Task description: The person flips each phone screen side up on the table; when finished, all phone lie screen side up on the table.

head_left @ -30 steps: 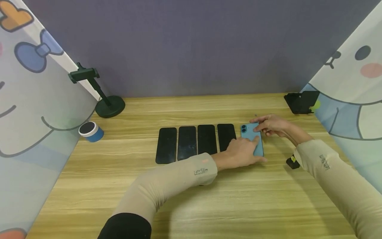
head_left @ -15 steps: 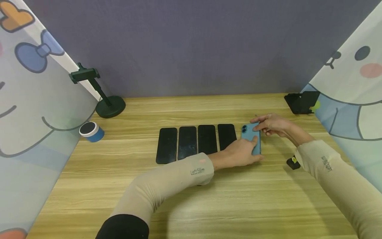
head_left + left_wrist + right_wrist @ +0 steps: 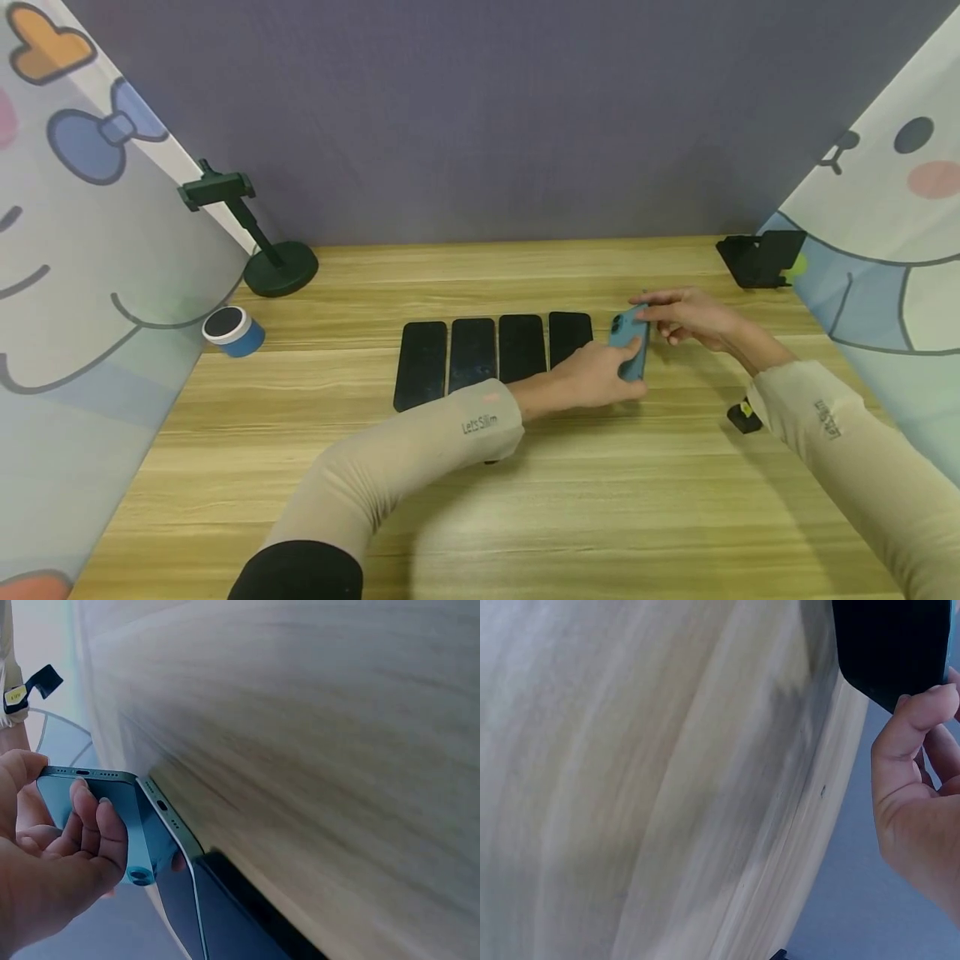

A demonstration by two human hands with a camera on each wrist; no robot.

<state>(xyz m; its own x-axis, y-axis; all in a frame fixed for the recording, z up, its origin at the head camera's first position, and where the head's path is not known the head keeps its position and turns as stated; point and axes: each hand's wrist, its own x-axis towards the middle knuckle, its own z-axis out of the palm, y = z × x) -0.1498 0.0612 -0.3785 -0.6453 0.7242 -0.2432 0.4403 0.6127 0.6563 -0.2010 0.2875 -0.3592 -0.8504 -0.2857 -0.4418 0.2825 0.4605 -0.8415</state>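
while the blue phone [image 3: 628, 343] lay flat, back up, at the right end of the row a second ago, it now stands tipped on its long edge, lifted off the table [image 3: 525, 500] on one side; i read this as a flip in progress, about halfway through; my left hand [image 3: 596, 379] has its fingers curled round the near end of the phone, and in the left wrist view the fingers [image 3: 97, 825] wrap over the blue back by the charging port; my right hand [image 3: 686, 315] pinches the far end by the camera corner, thumb and fingertips closed on it; right wrist view shows only fingertips [image 3: 915, 720] against a dark edge, so i take the pinch from the head view; the four black phones [image 3: 491, 354] lie unmoved, screens up, side by side, the nearest just beside the tilted blue one; further out, untouched: green stand [image 3: 258, 242] back left, blue-and-white roll [image 3: 232, 331] near the left curtain, black holder [image 3: 761, 257] back right, small black clip [image 3: 745, 415] by my right sleeve; judgement: the phone is not yet set down screen up, so the turn remains to be finished.
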